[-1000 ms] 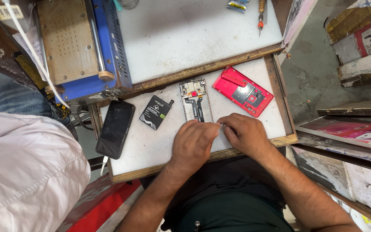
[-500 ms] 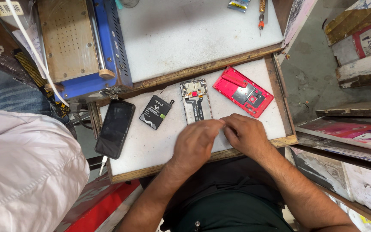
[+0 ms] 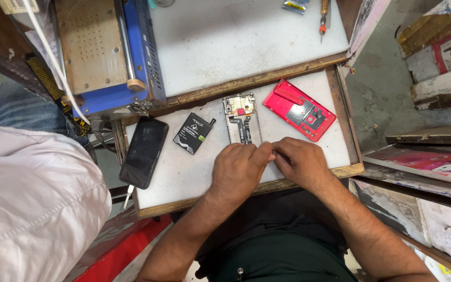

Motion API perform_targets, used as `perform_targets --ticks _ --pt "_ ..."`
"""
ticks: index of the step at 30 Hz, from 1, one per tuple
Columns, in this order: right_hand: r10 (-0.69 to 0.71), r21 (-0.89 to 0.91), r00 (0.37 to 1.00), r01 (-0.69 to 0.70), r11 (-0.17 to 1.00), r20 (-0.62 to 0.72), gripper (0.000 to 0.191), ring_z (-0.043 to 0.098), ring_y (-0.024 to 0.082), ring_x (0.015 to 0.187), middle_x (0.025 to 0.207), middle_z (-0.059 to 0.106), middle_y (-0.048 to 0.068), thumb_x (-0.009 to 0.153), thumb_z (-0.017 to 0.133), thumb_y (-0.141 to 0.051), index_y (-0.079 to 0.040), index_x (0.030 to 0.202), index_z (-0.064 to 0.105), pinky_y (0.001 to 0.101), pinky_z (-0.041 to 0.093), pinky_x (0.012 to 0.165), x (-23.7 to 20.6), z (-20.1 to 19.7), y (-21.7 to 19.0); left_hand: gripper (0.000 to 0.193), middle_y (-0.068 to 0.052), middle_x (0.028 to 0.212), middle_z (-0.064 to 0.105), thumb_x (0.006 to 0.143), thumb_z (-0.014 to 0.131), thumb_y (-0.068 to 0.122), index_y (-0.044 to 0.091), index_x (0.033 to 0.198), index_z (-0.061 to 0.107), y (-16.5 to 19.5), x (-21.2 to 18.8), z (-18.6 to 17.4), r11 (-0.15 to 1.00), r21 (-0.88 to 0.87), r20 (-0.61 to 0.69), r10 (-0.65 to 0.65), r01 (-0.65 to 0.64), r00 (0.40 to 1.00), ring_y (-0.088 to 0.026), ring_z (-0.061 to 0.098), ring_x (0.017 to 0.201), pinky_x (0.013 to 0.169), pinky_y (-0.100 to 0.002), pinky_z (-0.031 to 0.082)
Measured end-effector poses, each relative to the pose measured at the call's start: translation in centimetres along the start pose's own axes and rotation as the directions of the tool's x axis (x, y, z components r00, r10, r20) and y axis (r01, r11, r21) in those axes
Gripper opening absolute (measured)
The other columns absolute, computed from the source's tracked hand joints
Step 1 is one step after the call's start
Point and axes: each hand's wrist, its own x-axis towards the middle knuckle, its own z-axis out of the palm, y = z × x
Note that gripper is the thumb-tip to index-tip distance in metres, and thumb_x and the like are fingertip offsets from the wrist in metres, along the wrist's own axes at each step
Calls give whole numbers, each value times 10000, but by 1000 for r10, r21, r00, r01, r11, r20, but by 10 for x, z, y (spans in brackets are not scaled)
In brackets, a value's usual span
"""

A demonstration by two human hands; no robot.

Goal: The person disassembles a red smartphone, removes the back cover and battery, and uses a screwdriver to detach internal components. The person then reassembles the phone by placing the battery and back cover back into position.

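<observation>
Phone frame (image 3: 242,119) lies on white tray (image 3: 184,172), its near end under left hand (image 3: 238,169); right hand (image 3: 301,163) touching alongside; fingers curled, grip contents unclear; unchanged from earlier.

Hidden under both hands

Lower end of opened phone frame (image 3: 241,120) covered by left hand (image 3: 238,169) and right hand (image 3: 301,162); pinched item unseen.

left hand (image 3: 238,169) palm down, fingers curled; right hand (image 3: 303,163) palm down; fingertips meeting; forearms converging
</observation>
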Motion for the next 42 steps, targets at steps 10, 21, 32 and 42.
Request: perform_targets --ticks 10,21,32,42 --pt "5 -21 1000 -5 1000 25 184 697 280 740 840 704 41 780 789 -162 -96 934 714 389 558 635 -2 3 4 326 -77 909 650 885 710 39 140 1187 636 5 3 2 1000 10 138 -13 12 990 -270 692 838 705 -417 567" --pt "-50 -14 998 49 999 -23 180 697 272 721 843 703 35 805 781 -185 -96 947 715 380 557 611 0 3 3 409 -131 1072 693 852 699 85 113 1252 621 -6 5 -2 995 -96 42 12 -8 999 -307 691 918 740 -430 564" --pt "15 13 1000 -16 1000 27 199 700 262 720 841 711 32 746 805 -168 -104 912 717 370 561 620 0 0 3 468 -97 1165 710 867 633 -28 112 1313 633 -6 4 -2 974 -200 71 123 -107 990 -289 687 1073 939 -452 540" --pt "-28 13 999 28 1000 16 209 700 246 700 857 709 12 763 804 -182 -128 953 735 365 564 617 -1 2 4 451 -46 1018 718 902 717 97 163 1331 596 -8 4 -5 999 48 161 16 -24 987 -239 687 1027 1003 -493 522"
